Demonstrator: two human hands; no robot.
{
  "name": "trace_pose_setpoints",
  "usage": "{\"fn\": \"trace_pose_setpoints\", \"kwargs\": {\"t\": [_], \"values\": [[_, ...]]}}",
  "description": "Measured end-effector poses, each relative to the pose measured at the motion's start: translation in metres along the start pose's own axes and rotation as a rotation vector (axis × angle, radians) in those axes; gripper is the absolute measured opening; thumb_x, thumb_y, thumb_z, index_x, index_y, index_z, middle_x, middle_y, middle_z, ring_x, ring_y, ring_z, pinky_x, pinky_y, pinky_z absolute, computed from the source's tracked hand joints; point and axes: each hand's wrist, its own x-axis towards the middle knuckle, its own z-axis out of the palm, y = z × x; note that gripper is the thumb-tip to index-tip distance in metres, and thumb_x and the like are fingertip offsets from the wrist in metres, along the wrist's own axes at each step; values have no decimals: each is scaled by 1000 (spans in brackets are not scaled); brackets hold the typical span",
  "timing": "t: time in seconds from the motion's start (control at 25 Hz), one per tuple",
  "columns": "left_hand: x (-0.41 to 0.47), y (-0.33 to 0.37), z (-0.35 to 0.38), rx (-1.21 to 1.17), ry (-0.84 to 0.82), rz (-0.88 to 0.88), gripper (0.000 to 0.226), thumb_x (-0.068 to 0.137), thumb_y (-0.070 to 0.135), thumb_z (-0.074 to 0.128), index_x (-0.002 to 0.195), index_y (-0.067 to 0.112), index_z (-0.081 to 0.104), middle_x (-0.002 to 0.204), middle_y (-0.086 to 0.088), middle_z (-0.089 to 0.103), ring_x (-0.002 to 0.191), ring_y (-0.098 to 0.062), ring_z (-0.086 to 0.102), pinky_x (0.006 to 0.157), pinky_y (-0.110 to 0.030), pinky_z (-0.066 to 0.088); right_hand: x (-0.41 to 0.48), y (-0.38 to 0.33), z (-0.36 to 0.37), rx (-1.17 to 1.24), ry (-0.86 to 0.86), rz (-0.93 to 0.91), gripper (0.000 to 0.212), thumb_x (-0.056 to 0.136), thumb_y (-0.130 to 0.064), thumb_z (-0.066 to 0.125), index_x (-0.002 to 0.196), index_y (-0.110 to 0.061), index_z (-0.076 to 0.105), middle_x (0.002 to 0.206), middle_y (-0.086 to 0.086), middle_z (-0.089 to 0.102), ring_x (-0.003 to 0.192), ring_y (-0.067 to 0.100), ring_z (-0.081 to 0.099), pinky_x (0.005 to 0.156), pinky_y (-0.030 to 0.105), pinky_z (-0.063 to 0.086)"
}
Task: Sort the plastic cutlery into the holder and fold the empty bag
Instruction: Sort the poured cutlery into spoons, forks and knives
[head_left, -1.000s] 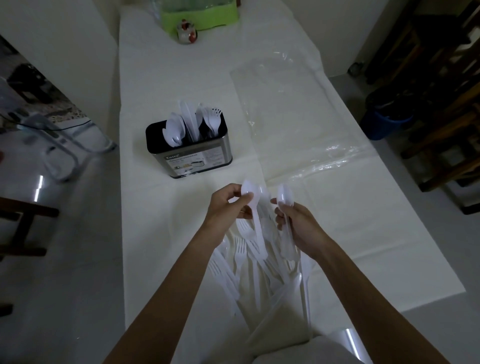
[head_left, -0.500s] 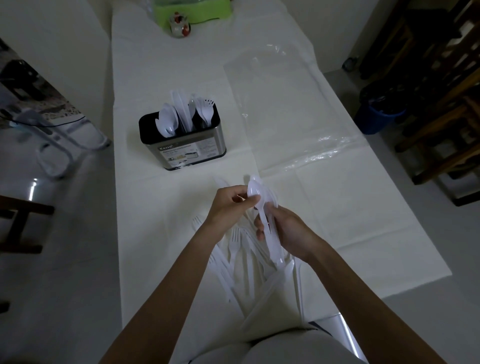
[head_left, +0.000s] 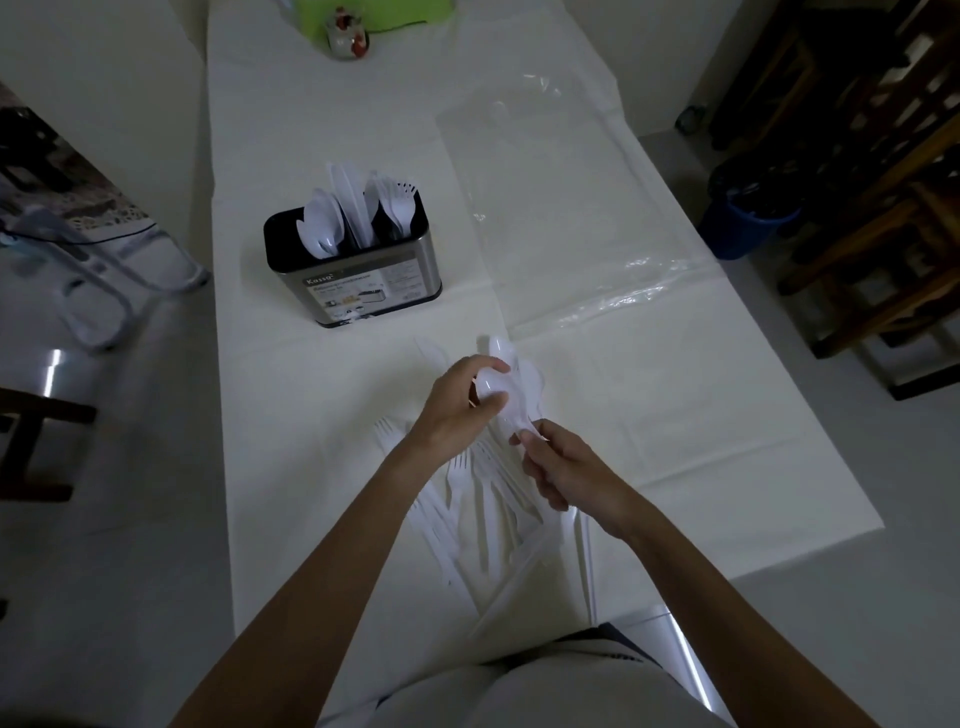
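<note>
The sorting looks partly done. The steel cutlery holder (head_left: 353, 270) stands on the white-covered table (head_left: 649, 415) with spoons, knives and forks already upright in its compartments, while a loose pile of plastic forks (head_left: 467, 499) and other pieces lies beneath the person's hands. The left hand (head_left: 457, 410) has its fingers closed around the bowls of a small bunch of white spoons (head_left: 506, 384); the right hand (head_left: 563, 467) pinches their handles lower down. The clear plastic bag (head_left: 561, 208) lies flat and unfolded, just right of the holder. Judging by the pile, much cutlery remains, and the bag fold is not yet begun.
</note>
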Motion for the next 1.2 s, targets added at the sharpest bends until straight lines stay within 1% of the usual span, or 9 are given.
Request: {"fn": "trace_pose_setpoints", "kwargs": {"t": [0.12,0.24,0.4,0.56,0.68,0.76,0.84,1.04,1.2], "values": [[5,-7,11,90,-71,31,25,88,16,63,113,17,62,107,0,58,85,-7,54,70,-5,40,-3,14,-7,-37,51,20,28,100,-34,38,82,-14,47,60,-5,38,45,7,28,42,19,24],[28,-10,12,37,137,-49,25,90,18,61,114,11,63,103,-6,57,74,-7,54,63,-6,42,-6,29,-23,-1,207,24,28,100,-32,39,80,-15,45,59,-4,38,41,3,29,39,16,24],[72,-13,15,277,248,-146,35,90,26,60,116,3,59,112,-14,59,96,-22,58,79,-26,43,-9,39,-45,107,346,36,25,100,-29,40,84,-12,49,57,-5,40,39,3,29,36,16,23],[93,-17,26,460,180,-193,21,88,22,59,94,3,63,96,-11,66,93,-27,61,68,-29,40,-7,39,-55,142,385,32,25,100,-28,41,84,-13,51,56,-4,40,39,4,29,37,16,23],[91,-17,23,283,255,-130,9,90,12,55,90,3,54,82,-13,57,79,-25,56,68,-31,45,-1,35,-59,153,400,35,24,100,-28,41,87,-10,51,56,-3,39,38,4,28,37,16,23],[82,-14,14,169,340,-72,9,89,9,58,93,1,55,77,-11,54,70,-19,51,62,-11,44,5,30,-58,160,381,35,23,100,-27,41,90,-9,51,58,-2,39,39,4,28,37,17,23],[74,-8,3,66,406,-53,12,86,8,63,94,2,57,76,-9,57,67,-14,52,55,-5,42,12,21,-55,169,339,44,20,99,-26,41,93,-10,52,60,-2,40,40,3,31,40,17,25],[47,18,-6,-279,322,-137,12,83,8,69,94,8,63,70,0,65,46,0,54,50,-12,44,31,-3,-36,212,198,65,18,99,-20,40,95,-14,56,64,-2,44,49,7,40,49,20,32],[27,29,2,-331,261,-109,9,81,6,71,90,8,68,74,-3,65,46,-3,53,49,-15,45,33,-16,-21,308,61,69,18,96,-17,43,96,-8,59,65,7,58,58,21,56,60,30,50]]}}
